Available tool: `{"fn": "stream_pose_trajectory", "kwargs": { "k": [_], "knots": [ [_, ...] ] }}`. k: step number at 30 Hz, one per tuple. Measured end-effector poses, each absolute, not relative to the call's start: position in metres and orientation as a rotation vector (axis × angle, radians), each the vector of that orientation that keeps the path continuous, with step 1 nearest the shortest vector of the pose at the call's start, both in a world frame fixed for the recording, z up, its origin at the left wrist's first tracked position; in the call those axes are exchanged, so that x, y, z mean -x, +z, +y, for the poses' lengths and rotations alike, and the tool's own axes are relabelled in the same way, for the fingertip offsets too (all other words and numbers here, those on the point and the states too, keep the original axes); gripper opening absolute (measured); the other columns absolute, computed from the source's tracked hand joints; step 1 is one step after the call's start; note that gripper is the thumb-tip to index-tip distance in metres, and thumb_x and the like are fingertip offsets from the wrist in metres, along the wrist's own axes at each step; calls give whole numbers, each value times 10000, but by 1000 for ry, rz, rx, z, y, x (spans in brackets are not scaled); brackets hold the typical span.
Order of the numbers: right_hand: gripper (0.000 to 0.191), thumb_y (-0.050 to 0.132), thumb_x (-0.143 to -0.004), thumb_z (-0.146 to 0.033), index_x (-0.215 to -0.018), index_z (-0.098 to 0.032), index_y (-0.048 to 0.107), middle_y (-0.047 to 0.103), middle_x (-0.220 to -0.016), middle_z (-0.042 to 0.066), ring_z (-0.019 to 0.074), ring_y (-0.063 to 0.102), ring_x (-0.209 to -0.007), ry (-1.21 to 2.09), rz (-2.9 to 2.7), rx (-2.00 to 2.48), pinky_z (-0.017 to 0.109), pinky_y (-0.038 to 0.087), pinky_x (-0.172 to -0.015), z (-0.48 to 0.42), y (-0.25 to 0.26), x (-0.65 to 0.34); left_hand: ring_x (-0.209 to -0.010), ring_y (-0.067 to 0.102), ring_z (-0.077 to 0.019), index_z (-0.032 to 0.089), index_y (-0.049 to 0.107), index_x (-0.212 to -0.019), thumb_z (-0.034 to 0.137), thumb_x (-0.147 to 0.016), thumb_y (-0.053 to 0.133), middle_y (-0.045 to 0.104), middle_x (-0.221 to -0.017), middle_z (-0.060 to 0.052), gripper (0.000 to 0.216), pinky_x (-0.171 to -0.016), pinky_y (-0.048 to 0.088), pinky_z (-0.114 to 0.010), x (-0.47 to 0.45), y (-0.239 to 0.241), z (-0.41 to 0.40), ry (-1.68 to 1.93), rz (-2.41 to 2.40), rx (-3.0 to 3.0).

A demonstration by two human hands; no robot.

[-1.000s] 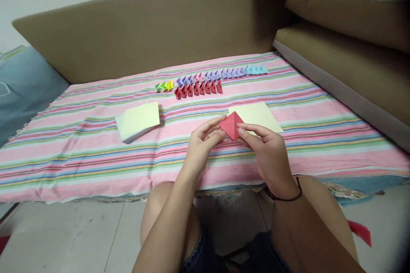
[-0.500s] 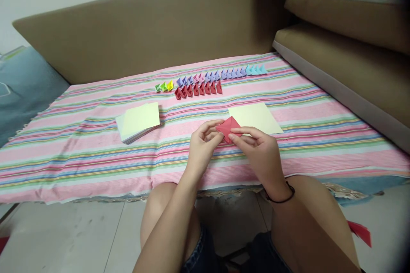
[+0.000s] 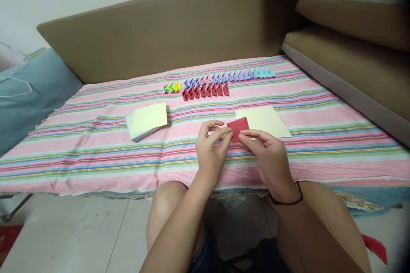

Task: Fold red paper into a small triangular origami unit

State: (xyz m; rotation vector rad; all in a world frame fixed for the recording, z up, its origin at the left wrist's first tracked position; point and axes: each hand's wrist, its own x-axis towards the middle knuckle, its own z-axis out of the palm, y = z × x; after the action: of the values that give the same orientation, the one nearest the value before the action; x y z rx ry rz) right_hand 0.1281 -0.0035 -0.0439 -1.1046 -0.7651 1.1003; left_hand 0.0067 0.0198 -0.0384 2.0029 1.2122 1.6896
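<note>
A small folded red paper [image 3: 238,127] is pinched between both of my hands, just above the striped cloth [image 3: 96,145]. My left hand [image 3: 212,150] grips its left edge with thumb and fingers closed. My right hand [image 3: 268,155] holds its lower right corner in a pinch. Directly behind the red paper lies a pale yellow sheet [image 3: 265,120]. Farther back stand two rows of small folded paper pieces: a red row [image 3: 206,91] and a longer green, purple, pink and blue row [image 3: 221,79].
A stack of pale yellow paper [image 3: 147,121] lies left of my hands. A brown sofa back [image 3: 160,30] and cushions [image 3: 352,55] border the cloth behind and right. My knees are below the edge. A red scrap [image 3: 375,248] lies on the floor at right.
The red paper went from an upright triangle to a smaller, flatter folded shape held lower. Both hands shifted slightly; the view moved a little to the left.
</note>
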Motion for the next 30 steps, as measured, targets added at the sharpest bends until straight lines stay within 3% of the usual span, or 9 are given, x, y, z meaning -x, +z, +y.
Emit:
{"fn": "stream_pose_trajectory", "kwargs": {
  "k": [8, 12, 19, 30],
  "knots": [
    [216, 787, -637, -282, -803, -168, 708, 721, -767, 27, 162, 690, -707, 1155, -782, 1112, 325, 583, -771, -3, -39, -139, -823, 527, -174, 233, 669, -989, 206, -861, 555, 607, -1016, -95, 174, -666, 437, -287, 2, -42, 22, 1538, 1264, -2589],
    [223, 793, -626, -289, -792, -165, 710, 722, -767, 37, 165, 689, -706, 1201, -817, 1098, 327, 583, -765, -2, -35, -146, -833, 511, -187, 222, 661, -983, 221, -863, 555, 602, -988, -105, 160, -693, 430, -301, 6, -37, 23, 1474, 1217, -2768],
    [248, 788, -628, -333, -792, -160, 720, 725, -762, 41, 167, 689, -700, 1226, -831, 1096, 328, 578, -765, -1, -37, -146, -871, 503, -184, 194, 641, -935, 255, -877, 537, 547, -953, -84, 134, -746, 438, -311, 5, -37, 28, 1383, 1238, -2588],
    [257, 793, -614, -338, -791, -166, 722, 726, -735, 39, 165, 682, -688, 1199, -831, 1096, 325, 573, -736, 0, -38, -145, -864, 521, -175, 188, 615, -844, 172, -827, 605, 505, -881, -46, 26, -746, 437, -296, -2, -38, 30, 1478, 1209, -2329]
  ]
}}
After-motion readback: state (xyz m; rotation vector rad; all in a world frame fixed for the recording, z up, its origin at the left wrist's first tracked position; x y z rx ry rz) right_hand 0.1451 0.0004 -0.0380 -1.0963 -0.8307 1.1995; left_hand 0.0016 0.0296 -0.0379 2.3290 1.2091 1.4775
